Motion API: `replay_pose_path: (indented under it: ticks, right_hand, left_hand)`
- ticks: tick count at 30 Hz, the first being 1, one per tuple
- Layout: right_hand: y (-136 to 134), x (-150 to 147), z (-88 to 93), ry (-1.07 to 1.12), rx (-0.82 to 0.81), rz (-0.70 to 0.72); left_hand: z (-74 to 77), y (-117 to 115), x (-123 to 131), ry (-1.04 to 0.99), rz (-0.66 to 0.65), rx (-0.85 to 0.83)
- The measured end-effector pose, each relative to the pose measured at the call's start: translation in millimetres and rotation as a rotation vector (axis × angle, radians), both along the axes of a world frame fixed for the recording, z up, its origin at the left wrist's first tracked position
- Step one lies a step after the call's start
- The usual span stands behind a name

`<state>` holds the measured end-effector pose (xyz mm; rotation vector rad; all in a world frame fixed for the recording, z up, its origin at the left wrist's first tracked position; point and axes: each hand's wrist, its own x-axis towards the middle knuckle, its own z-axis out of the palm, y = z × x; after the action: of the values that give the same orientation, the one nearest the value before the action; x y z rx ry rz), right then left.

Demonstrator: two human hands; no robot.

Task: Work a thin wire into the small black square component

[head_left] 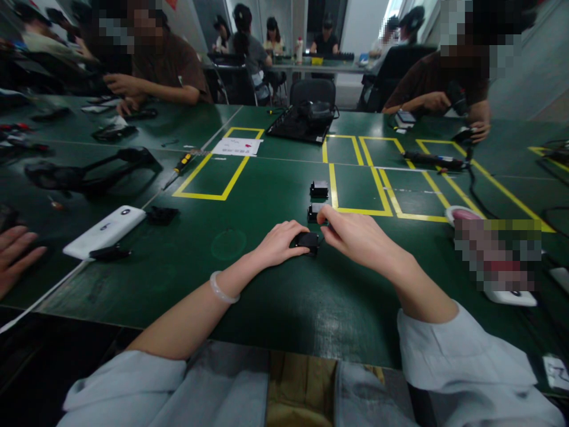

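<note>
A small black box-like part point(307, 240) lies on the green table point(275, 296) in front of me. My left hand point(280, 243), with a pale bangle on the wrist, curls over its left side and grips it. My right hand point(355, 237) comes in from the right, its fingertips pinched at the part's upper right edge. Just behind lie two more small black parts, one point(315, 212) by my right fingertips and one point(319, 189) further back.
Yellow tape rectangles point(355, 184) mark the table. A white power bank point(105, 231), black pieces point(160, 214), a screwdriver point(180, 166), a paper sheet point(237, 146) and a black tray point(302, 124) lie around. Another person's hand point(15, 252) rests at left. Other people sit across the table.
</note>
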<state>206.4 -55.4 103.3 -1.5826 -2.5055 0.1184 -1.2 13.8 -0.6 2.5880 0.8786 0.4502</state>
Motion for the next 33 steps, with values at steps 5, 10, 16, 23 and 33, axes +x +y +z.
replay_pose_path:
  ticks: [5, 10, 16, 23, 33]
  right_hand:
    - [-0.7, -2.4, 1.2, 0.006, -0.019, -0.009]
    - [0.4, -1.7, -0.2, -0.039, -0.007, -0.039]
    - [-0.9, -1.9, 2.7, 0.011, -0.013, -0.026]
    - [-0.5, -2.2, 1.6, -0.023, -0.012, -0.035]
    - [-1.6, -1.4, 1.0, -0.02, 0.01, -0.007]
  left_hand:
    - [-1.6, 0.4, 0.4, 0.001, 0.002, 0.003]
    - [-0.3, 0.0, 0.2, 0.008, 0.006, 0.0]
    - [1.4, -0.6, -0.3, 0.002, 0.004, 0.008]
    - [-0.8, 0.4, 0.0, 0.006, 0.011, 0.003]
    - [0.3, -0.1, 0.1, 0.001, 0.006, -0.004]
